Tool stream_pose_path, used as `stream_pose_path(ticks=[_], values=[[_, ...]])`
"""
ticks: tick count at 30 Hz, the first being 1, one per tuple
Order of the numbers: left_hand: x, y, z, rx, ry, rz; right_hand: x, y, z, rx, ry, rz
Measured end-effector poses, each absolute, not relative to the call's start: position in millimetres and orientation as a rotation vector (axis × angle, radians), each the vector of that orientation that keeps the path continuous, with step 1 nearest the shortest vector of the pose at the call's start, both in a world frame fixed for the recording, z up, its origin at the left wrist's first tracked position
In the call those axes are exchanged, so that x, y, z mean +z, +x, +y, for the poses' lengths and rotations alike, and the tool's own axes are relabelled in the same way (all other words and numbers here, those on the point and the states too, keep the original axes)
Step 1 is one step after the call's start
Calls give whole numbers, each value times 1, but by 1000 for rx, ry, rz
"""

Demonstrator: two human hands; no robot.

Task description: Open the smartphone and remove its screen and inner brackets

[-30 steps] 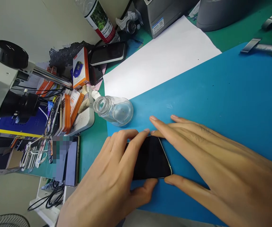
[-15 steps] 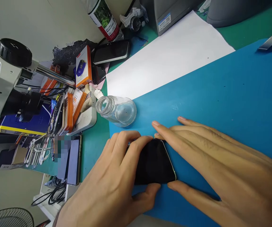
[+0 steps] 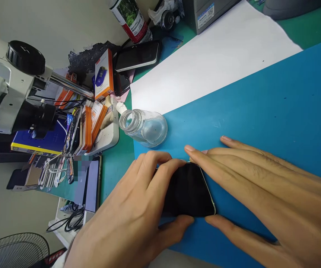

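A black smartphone (image 3: 188,191) lies screen up on a blue mat (image 3: 261,111) near the table's front edge. My left hand (image 3: 132,216) curls over its left end, fingers along the far edge and thumb at the near edge. My right hand (image 3: 261,190) reaches in from the right, fingers stretched along the phone's far edge and thumb at its near corner. Both hands grip the phone against the mat.
An empty clear glass bottle (image 3: 145,126) lies on its side just beyond the phone. A white sheet (image 3: 205,63) covers the mat's far part. At the left stand a microscope (image 3: 12,89), orange boxes (image 3: 103,74), other phones (image 3: 136,56) and cables. A spray can (image 3: 131,18) stands at the back.
The view has shifted, so everything sits slightly further right in frame. My left fingers have curled more tightly over the phone's far left corner. The phone stays on the mat.
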State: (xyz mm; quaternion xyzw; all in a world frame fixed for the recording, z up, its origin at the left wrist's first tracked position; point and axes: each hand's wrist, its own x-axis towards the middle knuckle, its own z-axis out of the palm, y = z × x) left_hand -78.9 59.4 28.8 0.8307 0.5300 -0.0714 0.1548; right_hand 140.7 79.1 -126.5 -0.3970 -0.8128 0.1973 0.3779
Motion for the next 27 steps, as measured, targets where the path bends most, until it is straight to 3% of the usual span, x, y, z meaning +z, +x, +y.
stream_pose_path(ticks=[18, 27], values=[[31, -80, 67, -205, 2380, 1465, -114, 155, 65, 547, -1042, -2086], [31, -86, 68, -225, 2367, 1432, -108, 168, 65, 369, -1003, -2253]])
